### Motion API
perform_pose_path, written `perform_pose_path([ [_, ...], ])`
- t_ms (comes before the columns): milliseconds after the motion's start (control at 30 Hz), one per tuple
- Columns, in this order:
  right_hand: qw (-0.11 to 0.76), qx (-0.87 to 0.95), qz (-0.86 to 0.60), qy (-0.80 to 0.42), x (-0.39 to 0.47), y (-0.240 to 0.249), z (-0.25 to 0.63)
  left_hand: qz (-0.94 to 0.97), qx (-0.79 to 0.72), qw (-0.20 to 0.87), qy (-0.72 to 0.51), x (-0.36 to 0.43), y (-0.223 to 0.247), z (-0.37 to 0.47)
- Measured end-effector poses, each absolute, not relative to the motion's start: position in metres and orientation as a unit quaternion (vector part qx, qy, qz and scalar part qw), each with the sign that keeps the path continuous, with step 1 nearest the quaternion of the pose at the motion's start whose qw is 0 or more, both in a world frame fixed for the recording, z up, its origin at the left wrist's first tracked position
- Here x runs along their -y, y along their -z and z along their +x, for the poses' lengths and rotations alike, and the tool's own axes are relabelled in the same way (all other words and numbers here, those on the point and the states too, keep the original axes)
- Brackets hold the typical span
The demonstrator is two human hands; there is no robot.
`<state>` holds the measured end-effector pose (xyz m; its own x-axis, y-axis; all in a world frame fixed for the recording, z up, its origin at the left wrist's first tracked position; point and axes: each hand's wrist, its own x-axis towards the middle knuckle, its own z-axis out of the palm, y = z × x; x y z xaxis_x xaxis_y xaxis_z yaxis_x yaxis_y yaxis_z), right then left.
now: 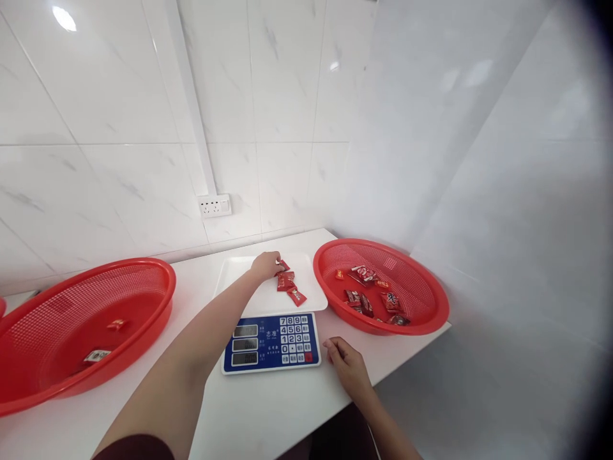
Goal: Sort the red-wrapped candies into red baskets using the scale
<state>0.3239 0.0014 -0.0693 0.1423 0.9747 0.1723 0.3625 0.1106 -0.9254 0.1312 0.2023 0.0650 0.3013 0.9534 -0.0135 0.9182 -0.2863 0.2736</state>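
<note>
My left hand (265, 265) reaches over the white weighing tray (230, 284) of a digital scale, its fingers closed on a small red snack packet (284, 264). Right below that packet lie two more on the tray, a red packet (286, 281) and another red packet (297, 296). The scale's blue keypad panel (271, 342) faces me, with number keys and three small displays. My right hand (348, 367) rests on the table just right of the panel, fingers curled in and nothing visible in them.
A red mesh basket (330, 313) with several wrapped snacks stands right of the tray, near the table's edge. Another red basket (158, 306) holding a few packets is at the left. Behind the white table (239, 415), a tiled wall carries a socket (214, 206).
</note>
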Motion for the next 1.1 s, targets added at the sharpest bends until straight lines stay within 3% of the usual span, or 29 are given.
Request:
perform_pose_path([
  [233,0.471,0.574,-0.585,-0.326,-0.003,0.073,0.326,0.75,-0.643,0.011,-0.152,-0.158,-0.1,0.046],
  [500,0.464,0.578,-0.583,-0.331,-0.003,0.074,0.327,0.637,-0.759,-0.075,-0.111,-0.097,-0.119,-0.076],
  [600,0.456,0.582,-0.586,-0.331,-0.003,0.073,0.327,0.704,-0.697,-0.057,-0.122,-0.093,-0.106,-0.051],
  [867,0.459,0.58,-0.591,-0.321,-0.001,0.072,0.325,0.931,-0.351,0.047,-0.089,-0.104,-0.071,0.118],
  [1100,0.462,0.591,-0.585,-0.309,-0.001,0.074,0.326,0.937,-0.338,0.036,-0.081,-0.117,-0.062,0.131],
])
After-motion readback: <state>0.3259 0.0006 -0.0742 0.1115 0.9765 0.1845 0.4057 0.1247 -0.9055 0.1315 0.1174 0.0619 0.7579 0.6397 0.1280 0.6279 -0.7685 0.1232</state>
